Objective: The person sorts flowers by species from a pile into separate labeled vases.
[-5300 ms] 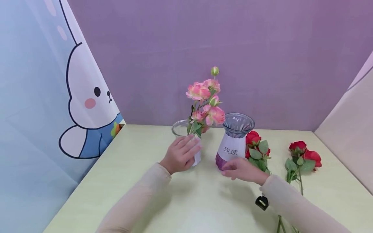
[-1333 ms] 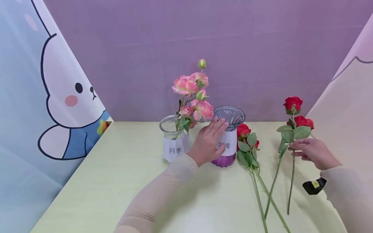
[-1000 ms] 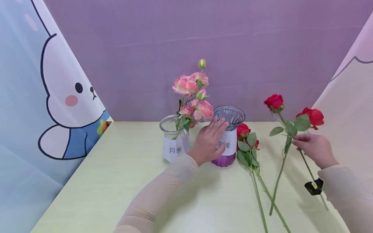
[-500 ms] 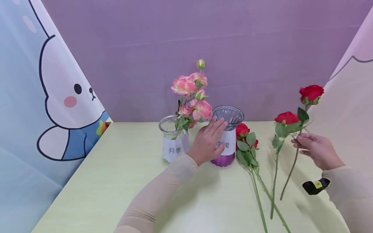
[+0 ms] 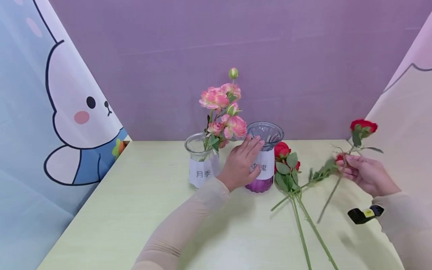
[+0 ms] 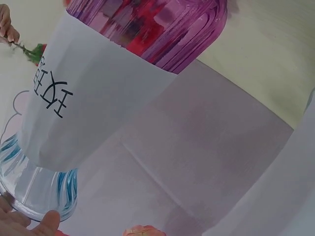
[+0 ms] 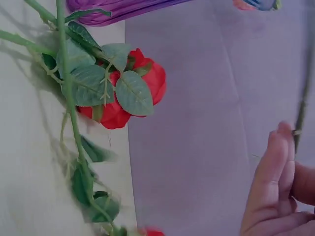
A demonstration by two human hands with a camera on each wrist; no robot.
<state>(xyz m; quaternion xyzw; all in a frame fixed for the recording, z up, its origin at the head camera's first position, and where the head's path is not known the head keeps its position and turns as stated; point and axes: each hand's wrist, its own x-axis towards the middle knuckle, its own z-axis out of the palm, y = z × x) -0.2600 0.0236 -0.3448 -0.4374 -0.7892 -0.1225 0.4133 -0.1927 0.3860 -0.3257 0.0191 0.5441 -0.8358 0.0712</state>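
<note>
My left hand (image 5: 240,165) rests against the purple-bottomed glass vase (image 5: 264,141), its fingers extended up to the flared rim. A white paper label (image 6: 93,93) with black characters wraps this vase. At the right, my right hand (image 5: 369,174) pinches the stem of a red rose (image 5: 363,127) between thumb and fingers, the bloom raised above the hand. A second rose (image 5: 324,172) lies slanted beside the fingers, its bloom mostly hidden behind them. In the right wrist view the pinched stem (image 7: 305,88) runs upward from the fingertips.
A clear vase (image 5: 199,153) with a white label stands left of the purple one and holds pink flowers (image 5: 216,99). More red roses (image 5: 281,150) lie on the pale table (image 5: 141,195) to the right. A purple backdrop (image 5: 168,75) closes off the back.
My right hand has gone from beside the purple vase to the roses at the right and lifted one. The second rose has tipped over. My left hand has shifted from the clear vase to the purple one.
</note>
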